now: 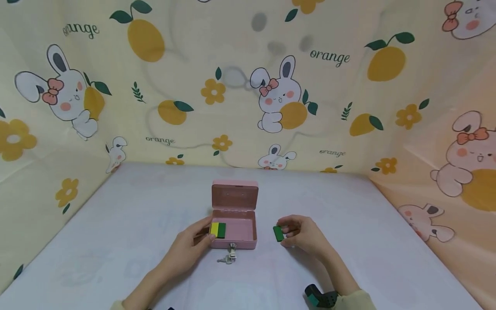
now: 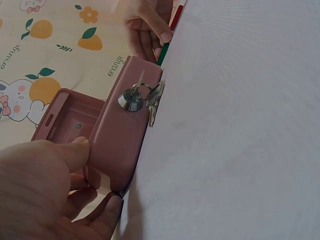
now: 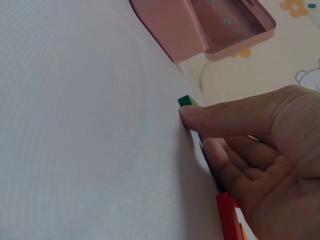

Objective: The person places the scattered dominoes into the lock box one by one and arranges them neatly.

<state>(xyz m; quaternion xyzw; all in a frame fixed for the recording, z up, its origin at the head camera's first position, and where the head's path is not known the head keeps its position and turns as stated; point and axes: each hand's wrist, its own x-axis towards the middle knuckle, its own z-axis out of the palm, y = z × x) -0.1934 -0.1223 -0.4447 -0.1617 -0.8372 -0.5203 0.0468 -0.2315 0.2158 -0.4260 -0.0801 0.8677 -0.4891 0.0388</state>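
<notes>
A pink metal cash box (image 1: 234,244) stands on the table with its lid (image 1: 234,196) raised. Inside, at the left, lie a yellow block (image 1: 214,230) and a green block (image 1: 221,230) side by side. My left hand (image 1: 187,243) grips the box's left side, thumb at the front rim, other fingers along the wall. To the right of the box, my right hand (image 1: 304,234) pinches another green block (image 1: 278,234) between thumb and fingers, close over the table. A red piece (image 3: 228,215) shows beside that hand in the right wrist view, partly hidden by it.
Keys (image 1: 227,259) hang from the lock (image 2: 131,100) on the box's front. A white cloth (image 1: 116,241) covers the table. Patterned sheeting (image 1: 232,86) with rabbits and oranges rises behind and at both sides. A dark device (image 1: 320,297) sits at the right wrist.
</notes>
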